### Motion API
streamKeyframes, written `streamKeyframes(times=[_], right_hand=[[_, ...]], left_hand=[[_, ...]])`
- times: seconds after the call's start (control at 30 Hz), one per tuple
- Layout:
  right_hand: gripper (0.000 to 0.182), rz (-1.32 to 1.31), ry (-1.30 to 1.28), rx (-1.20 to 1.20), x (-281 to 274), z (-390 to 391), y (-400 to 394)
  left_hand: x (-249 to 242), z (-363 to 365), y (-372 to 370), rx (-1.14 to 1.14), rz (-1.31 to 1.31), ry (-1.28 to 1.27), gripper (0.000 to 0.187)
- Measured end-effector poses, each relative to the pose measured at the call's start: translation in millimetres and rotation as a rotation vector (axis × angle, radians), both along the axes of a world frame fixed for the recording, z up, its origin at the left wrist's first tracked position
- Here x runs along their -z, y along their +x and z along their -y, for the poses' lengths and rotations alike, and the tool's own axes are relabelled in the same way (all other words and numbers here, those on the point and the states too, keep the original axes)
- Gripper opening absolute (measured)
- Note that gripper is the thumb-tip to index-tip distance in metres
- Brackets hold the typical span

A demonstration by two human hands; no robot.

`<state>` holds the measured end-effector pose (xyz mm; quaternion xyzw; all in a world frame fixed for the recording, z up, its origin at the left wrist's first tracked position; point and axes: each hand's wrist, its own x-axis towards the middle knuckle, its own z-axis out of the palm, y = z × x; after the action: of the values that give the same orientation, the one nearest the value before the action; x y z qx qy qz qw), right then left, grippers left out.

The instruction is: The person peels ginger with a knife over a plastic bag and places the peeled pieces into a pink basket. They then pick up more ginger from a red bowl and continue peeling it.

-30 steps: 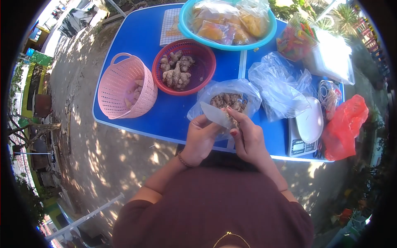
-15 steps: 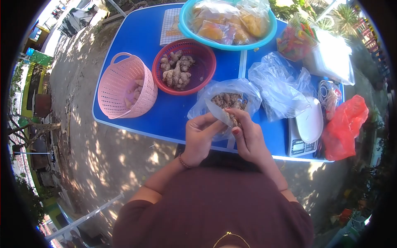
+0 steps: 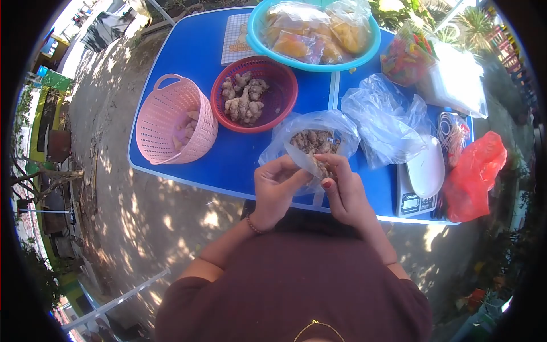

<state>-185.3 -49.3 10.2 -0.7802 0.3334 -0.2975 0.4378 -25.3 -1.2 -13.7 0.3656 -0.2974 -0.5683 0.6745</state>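
My left hand point(image 3: 276, 188) and my right hand point(image 3: 344, 191) meet over the near edge of a blue table point(image 3: 188, 51). Between their fingertips they pinch a small clear plastic bag point(image 3: 306, 159) that holds a few pieces of root. Just beyond the hands lies a larger open clear bag point(image 3: 314, 137) with brown ginger-like roots inside. A red basket point(image 3: 280, 97) of knobbly roots stands behind it. A pink handled basket point(image 3: 165, 122) with pale peeled pieces sits to the left.
A turquoise bowl point(image 3: 257, 35) of bagged yellow produce stands at the back. Empty clear bags point(image 3: 383, 117), a white digital scale point(image 3: 419, 179), a red plastic bag point(image 3: 476, 174), rubber bands point(image 3: 454, 131) and a bag of colourful items point(image 3: 407, 54) crowd the right side. Dirt ground lies left.
The small bag has sunk slightly and turned from a flat, raised flap to a bunched shape held closer between both hands. The hands shifted a little toward me.
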Motion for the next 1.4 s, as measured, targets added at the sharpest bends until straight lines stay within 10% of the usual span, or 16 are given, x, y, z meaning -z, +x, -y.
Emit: streamKeyframes(times=[0.23,0.53,0.73,1.4], right_hand=[[0.035,0.17,0.163,-0.087,-7.6,4.3,2.2],[0.034,-0.108,-0.259,0.044,2.1,0.7,5.5],[0.042,0.528,0.621,0.03,4.2,-0.9,4.4],[0.042,0.119,0.04,-0.044,-2.6,3.3,3.6]], left_hand=[[-4.3,-0.3,2.0,0.001,-0.057,0.044,0.014],[3.1,-1.1,-0.7,0.003,-0.051,0.063,0.015],[-8.3,7.3,5.1,0.116,-0.41,0.2,0.024],[5.4,3.3,-0.2,-0.015,-0.232,0.128,0.023]])
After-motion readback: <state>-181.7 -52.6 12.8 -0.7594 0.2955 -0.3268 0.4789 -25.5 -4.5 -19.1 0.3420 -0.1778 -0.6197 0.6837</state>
